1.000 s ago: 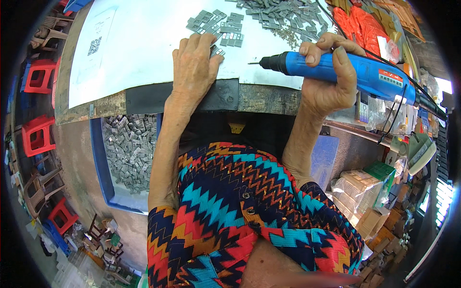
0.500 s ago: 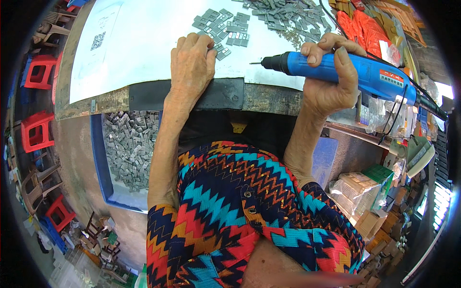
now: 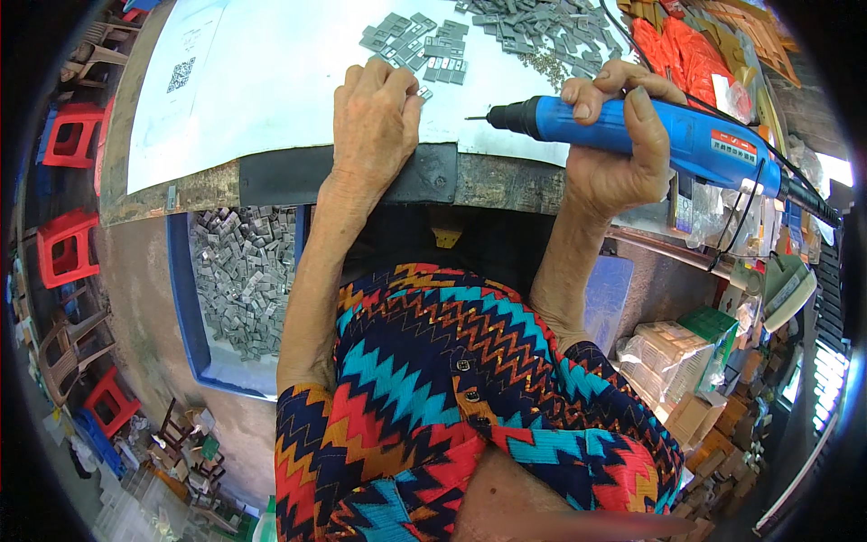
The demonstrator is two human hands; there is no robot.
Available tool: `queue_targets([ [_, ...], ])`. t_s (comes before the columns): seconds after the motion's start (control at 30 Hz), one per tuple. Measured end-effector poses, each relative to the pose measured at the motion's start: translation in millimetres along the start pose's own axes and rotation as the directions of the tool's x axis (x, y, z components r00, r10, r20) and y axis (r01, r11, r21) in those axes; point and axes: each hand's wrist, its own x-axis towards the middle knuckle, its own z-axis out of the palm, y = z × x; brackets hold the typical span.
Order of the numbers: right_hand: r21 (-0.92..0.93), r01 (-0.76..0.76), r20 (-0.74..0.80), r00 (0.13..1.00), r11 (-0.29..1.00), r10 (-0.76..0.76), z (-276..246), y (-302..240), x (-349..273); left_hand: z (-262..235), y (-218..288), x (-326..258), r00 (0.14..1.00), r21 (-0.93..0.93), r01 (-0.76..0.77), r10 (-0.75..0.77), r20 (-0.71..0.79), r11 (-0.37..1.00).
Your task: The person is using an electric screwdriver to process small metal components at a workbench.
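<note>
1. Right hand (image 3: 623, 144): fingers closed round the blue driver (image 3: 673, 140). Bit (image 3: 476, 118) points left, toward the left hand (image 3: 375, 122), but apart from it.
2. Left hand: fingers curled down over the white sheet (image 3: 271, 99). Cannot tell whether they grip anything. A grey part (image 3: 426, 92) shows beside the thumb.
3. Cluster of grey parts (image 3: 415, 45) lies on the sheet just beyond the left fingers. Larger heap (image 3: 551, 27) farther right, tiny brownish pieces (image 3: 546, 65) at its near edge.
4. Handling, my judgement: part best pressed flat and square to the sheet, left fingertips off the bit's line.
5. Likewise: driver best brought upright before contact, pressure light and straight, cord (image 3: 741, 212) slack.
</note>
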Motion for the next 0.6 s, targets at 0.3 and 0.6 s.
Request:
queue_targets([
  [0.3,0.019,-0.052,-0.007,0.999,0.998,0.052,2,-4,-3,-4,-2,-5,0.999,0.024,0.016,-0.017,0.048,1.000],
  [0.6,0.029,-0.017,0.022,1.000,0.999,0.016,16,7,1,-5,-2,-7,0.997,-0.040,0.015,-0.012,0.075,0.999],
])
